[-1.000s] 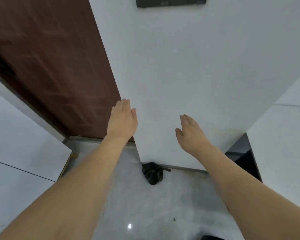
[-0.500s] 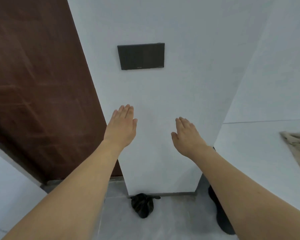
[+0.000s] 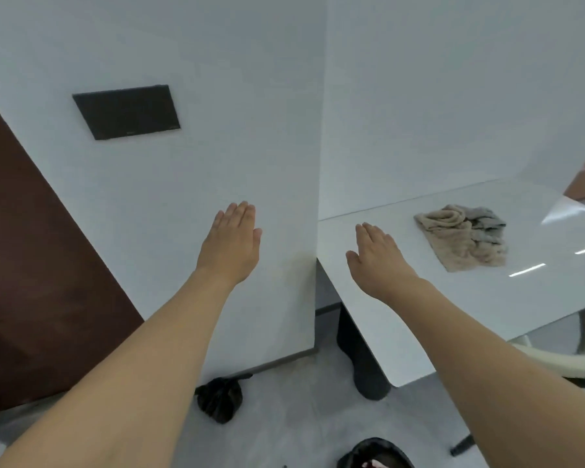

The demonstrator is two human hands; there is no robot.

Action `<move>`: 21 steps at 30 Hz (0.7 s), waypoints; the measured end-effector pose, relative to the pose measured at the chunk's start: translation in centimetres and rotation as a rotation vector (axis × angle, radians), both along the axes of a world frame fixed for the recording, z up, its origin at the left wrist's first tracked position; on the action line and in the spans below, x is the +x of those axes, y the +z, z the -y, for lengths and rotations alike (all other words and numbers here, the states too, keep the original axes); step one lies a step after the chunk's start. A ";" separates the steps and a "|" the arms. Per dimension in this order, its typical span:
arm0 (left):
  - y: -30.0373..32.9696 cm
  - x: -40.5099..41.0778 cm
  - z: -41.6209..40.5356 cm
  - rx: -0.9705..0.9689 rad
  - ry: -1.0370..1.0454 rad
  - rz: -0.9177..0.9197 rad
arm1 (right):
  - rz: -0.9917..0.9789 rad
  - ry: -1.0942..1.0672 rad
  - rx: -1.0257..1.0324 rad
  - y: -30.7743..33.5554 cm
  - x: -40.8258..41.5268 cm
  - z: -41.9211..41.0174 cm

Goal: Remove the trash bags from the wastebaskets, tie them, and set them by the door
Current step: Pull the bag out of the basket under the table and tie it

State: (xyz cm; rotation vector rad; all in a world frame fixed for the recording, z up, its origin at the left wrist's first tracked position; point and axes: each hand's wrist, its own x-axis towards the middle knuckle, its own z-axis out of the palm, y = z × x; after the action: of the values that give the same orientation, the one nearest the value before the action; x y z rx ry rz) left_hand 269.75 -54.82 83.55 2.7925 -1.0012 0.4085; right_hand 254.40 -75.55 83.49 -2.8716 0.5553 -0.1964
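Both bare forearms reach forward and up from the lower corners of the view, held out roughly parallel with a clear gap between them. The left hand (image 3: 232, 244) is flat, back toward the camera, fingers straight and pressed together, thumb alongside; it holds nothing and sits in front of the white wall (image 3: 217, 146). The right hand (image 3: 379, 258) is likewise flat and empty, fingers extended together and thumb spread slightly to the inside, hovering over the near left corner of the white surface (image 3: 470, 298); whether it touches the top cannot be told.

A tied black trash bag (image 3: 219, 398) lies on the grey floor (image 3: 294, 417) at the foot of the wall, just right of the brown door (image 3: 41, 282) and below the left forearm. At the bottom edge, right of that bag and in front of the wall, the rim of a black-lined wastebasket (image 3: 375, 454) shows, partly cut off. A dark switch panel (image 3: 127, 111) is mounted on the wall above the left hand. On the surface, right of the wall, lies a crumpled beige and grey cloth (image 3: 463, 238).
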 end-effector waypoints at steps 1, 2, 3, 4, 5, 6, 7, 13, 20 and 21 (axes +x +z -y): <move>-0.1 -1.4 1.7 0.000 -0.015 -0.002 | -0.001 -0.024 -0.017 -0.1 -2.0 1.9; -0.1 -2.9 3.3 -0.003 -0.031 -0.004 | -0.003 -0.053 -0.032 -0.2 -4.1 3.9; -0.3 -4.4 5.0 -0.008 -0.047 -0.010 | -0.007 -0.087 -0.036 -0.3 -6.1 5.8; -0.3 -5.9 6.6 -0.014 -0.062 -0.019 | -0.013 -0.124 -0.031 -0.4 -8.1 7.5; -0.4 -7.2 8.2 -0.015 -0.081 -0.026 | -0.016 -0.161 -0.027 -0.5 -9.9 8.9; -0.5 -8.6 9.9 -0.011 -0.103 -0.033 | -0.016 -0.191 -0.023 -0.7 -11.7 10.2; -0.6 -10.0 11.6 -0.003 -0.130 -0.042 | -0.011 -0.219 -0.021 -0.9 -13.3 11.3; -2.5 -16.5 21.6 0.037 -0.374 -0.072 | -0.035 -0.414 0.005 -3.5 -21.5 15.6; -6.9 -23.9 29.6 0.128 -0.546 -0.106 | -0.059 -0.569 0.072 -8.3 -30.2 19.7; -7.7 -25.0 30.3 0.152 -0.564 -0.107 | -0.064 -0.574 0.082 -8.9 -31.2 20.1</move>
State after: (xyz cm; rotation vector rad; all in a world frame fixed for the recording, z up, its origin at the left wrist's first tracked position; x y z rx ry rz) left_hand 244.70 -85.09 75.90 2.4561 -1.7711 0.1086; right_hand 223.22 -95.68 74.55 -2.5711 1.3545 -0.1623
